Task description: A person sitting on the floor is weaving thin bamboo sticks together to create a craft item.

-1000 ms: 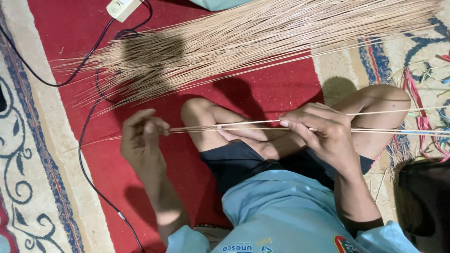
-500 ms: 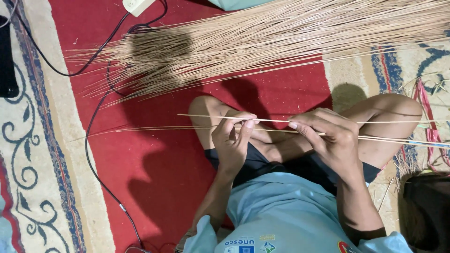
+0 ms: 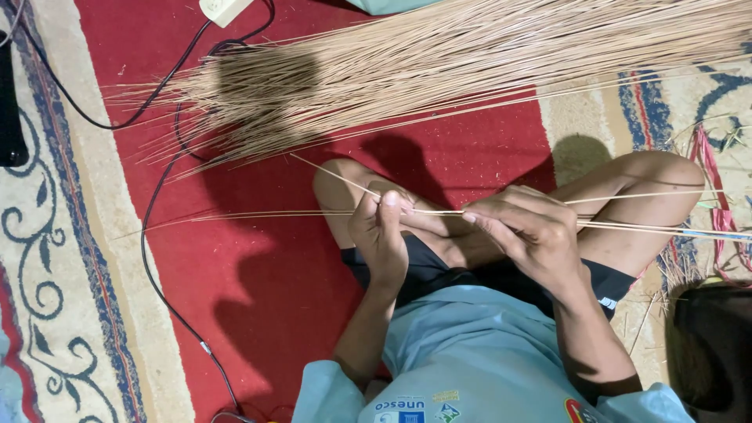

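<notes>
Sticks point(image 3: 313, 215) so far are just a few thin ones pinched shut between left hand point(image 3: 384, 235) and right hand point(image 3: 529, 231) fingers, while the big pile point(image 3: 470, 63) at 12 o'clock looks mostly untouched.

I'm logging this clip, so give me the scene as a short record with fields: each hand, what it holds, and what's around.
left hand: pinching thin sticks near their middle
right hand: gripping the same thin sticks further along
thin sticks: pale, long, held level across the lap
stick pile: large loose bundle on the red carpet
cable: black, running across the carpet
posture: seated cross-legged, light blue shirt
</notes>
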